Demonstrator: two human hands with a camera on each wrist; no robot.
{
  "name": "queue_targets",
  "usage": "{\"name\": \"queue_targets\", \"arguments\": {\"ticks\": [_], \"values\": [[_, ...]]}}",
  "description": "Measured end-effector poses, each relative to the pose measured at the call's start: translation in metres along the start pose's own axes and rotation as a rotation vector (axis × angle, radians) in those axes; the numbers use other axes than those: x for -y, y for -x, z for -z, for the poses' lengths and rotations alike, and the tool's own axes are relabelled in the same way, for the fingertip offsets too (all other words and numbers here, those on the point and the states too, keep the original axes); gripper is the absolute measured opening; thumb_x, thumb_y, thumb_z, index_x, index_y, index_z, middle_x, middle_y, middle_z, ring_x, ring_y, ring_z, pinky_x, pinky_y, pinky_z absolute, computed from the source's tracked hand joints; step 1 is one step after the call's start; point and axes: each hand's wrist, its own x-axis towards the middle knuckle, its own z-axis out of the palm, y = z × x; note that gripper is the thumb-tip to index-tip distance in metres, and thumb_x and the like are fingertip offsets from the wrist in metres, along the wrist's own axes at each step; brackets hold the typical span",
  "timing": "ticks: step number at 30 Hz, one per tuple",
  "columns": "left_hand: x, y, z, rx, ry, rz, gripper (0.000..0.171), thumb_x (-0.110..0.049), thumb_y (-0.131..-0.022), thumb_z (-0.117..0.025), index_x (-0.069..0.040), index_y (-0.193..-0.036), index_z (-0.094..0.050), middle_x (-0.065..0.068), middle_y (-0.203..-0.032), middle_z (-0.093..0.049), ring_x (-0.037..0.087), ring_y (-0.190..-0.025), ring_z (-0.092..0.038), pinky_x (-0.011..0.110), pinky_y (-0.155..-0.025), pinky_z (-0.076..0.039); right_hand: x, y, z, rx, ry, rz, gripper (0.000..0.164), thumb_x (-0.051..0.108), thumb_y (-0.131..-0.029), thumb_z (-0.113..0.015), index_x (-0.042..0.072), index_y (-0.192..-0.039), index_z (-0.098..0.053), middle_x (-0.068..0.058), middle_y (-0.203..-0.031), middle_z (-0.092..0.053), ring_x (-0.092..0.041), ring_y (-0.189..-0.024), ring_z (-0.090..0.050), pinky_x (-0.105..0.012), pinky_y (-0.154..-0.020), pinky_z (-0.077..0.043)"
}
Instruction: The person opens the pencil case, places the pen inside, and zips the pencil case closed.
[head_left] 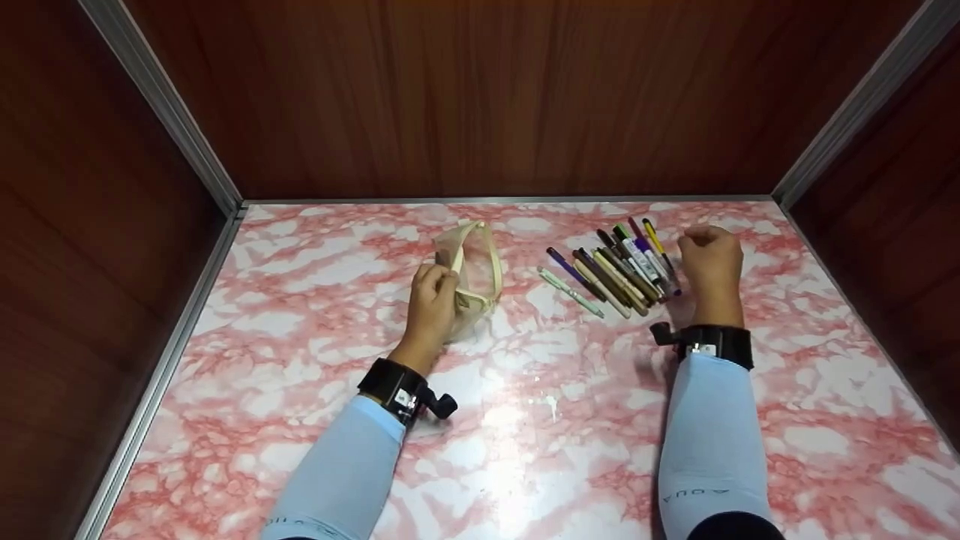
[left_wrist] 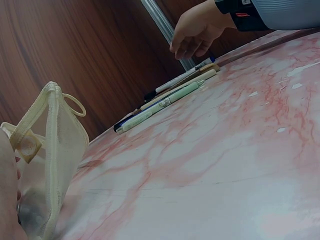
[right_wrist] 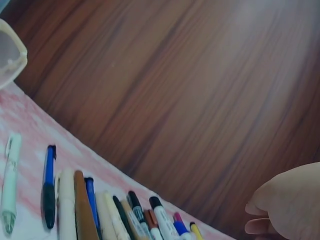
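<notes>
A cream see-through zip pouch (head_left: pixel 496 274) stands with its mouth open, and my left hand (head_left: pixel 433 300) grips its near left side. The pouch's zipper edge (left_wrist: pixel 51 165) and small ring pull show close up in the left wrist view. To the right, my right hand (head_left: pixel 712 259) hovers just beside a row of pens, its fingers loosely curled with nothing in them. Nearest the pouch lies a pale green pen (head_left: pixel 570 292), then a blue pen (head_left: pixel 574 271). Several brown, beige and white markers (head_left: pixel 616 274) lie packed together, with a yellow pen (head_left: pixel 654 235) at the far right.
A pink and white marbled tabletop (head_left: pixel 525 450) lies under everything. Dark wood panels (head_left: pixel 495 97) rise at the back and both sides, joined by metal strips (head_left: pixel 172 120). Black camera bands (head_left: pixel 716 345) circle both wrists.
</notes>
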Motion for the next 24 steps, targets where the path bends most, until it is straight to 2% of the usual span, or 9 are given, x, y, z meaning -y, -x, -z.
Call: {"name": "queue_targets", "arguments": {"ticks": [3,5,9,11,13,19,24], "values": [[0.001,0.0,0.0,0.019,0.02,0.001,0.022,-0.015,-0.108,-0.062,0.001,-0.095,-0.071,0.012,-0.108,-0.059,0.019,-0.092,-0.06,0.024,-0.068,-0.057,-0.003,-0.001,0.001,0.005,0.025,-0.019,0.05,0.022,-0.11,-0.061,0.003,-0.156,-0.066,-0.024,-0.153,-0.069,-0.036,-0.137,-0.066,-0.045,-0.115,-0.055],[0.009,-0.002,-0.001,0.021,0.01,0.006,0.023,-0.017,-0.109,-0.062,0.0,-0.096,-0.071,0.011,-0.109,-0.059,0.018,-0.092,-0.06,0.025,-0.068,-0.058,-0.004,-0.001,0.002,0.012,0.031,-0.022,0.057,0.019,-0.108,-0.061,0.003,-0.163,-0.059,-0.027,-0.158,-0.066,-0.042,-0.146,-0.063,-0.052,-0.123,-0.051],[0.034,-0.008,-0.004,0.005,-0.027,0.004,0.02,-0.018,-0.109,-0.064,-0.009,-0.094,-0.073,0.003,-0.107,-0.059,0.013,-0.096,-0.059,0.025,-0.072,-0.06,-0.006,-0.001,0.0,0.049,0.046,-0.029,0.069,0.019,-0.107,-0.059,0.005,-0.173,-0.043,-0.029,-0.165,-0.059,-0.047,-0.155,-0.056,-0.057,-0.13,-0.045],[0.039,-0.009,-0.005,0.005,-0.041,0.01,0.019,-0.019,-0.109,-0.064,-0.011,-0.094,-0.072,0.001,-0.107,-0.059,0.012,-0.097,-0.058,0.025,-0.075,-0.059,-0.008,0.0,-0.001,0.073,0.056,-0.032,0.072,0.02,-0.108,-0.058,0.004,-0.175,-0.039,-0.03,-0.167,-0.056,-0.048,-0.155,-0.055,-0.058,-0.131,-0.044],[0.035,-0.008,-0.003,0.014,-0.037,0.007,0.019,-0.018,-0.11,-0.064,-0.009,-0.095,-0.072,0.003,-0.108,-0.059,0.015,-0.098,-0.058,0.026,-0.075,-0.059,-0.009,0.002,-0.003,0.101,0.063,-0.03,0.073,0.021,-0.108,-0.057,0.003,-0.176,-0.036,-0.031,-0.169,-0.054,-0.049,-0.155,-0.054,-0.059,-0.131,-0.043],[-0.005,0.001,0.002,0.045,-0.005,0.054,0.022,-0.011,-0.111,-0.06,0.004,-0.097,-0.069,0.012,-0.11,-0.057,0.016,-0.089,-0.059,0.021,-0.067,-0.056,-0.013,0.008,-0.006,0.173,0.103,0.004,0.072,0.02,-0.106,-0.054,-0.003,-0.173,-0.039,-0.034,-0.163,-0.056,-0.051,-0.15,-0.056,-0.063,-0.127,-0.045],[-0.011,0.002,0.001,0.037,-0.014,0.064,0.021,-0.009,-0.112,-0.061,0.005,-0.098,-0.07,0.012,-0.11,-0.057,0.012,-0.093,-0.057,0.019,-0.07,-0.055,-0.013,0.01,-0.008,0.164,0.161,0.044,0.065,0.021,-0.109,-0.054,-0.007,-0.167,-0.047,-0.034,-0.155,-0.064,-0.051,-0.143,-0.063,-0.064,-0.122,-0.05]]}}
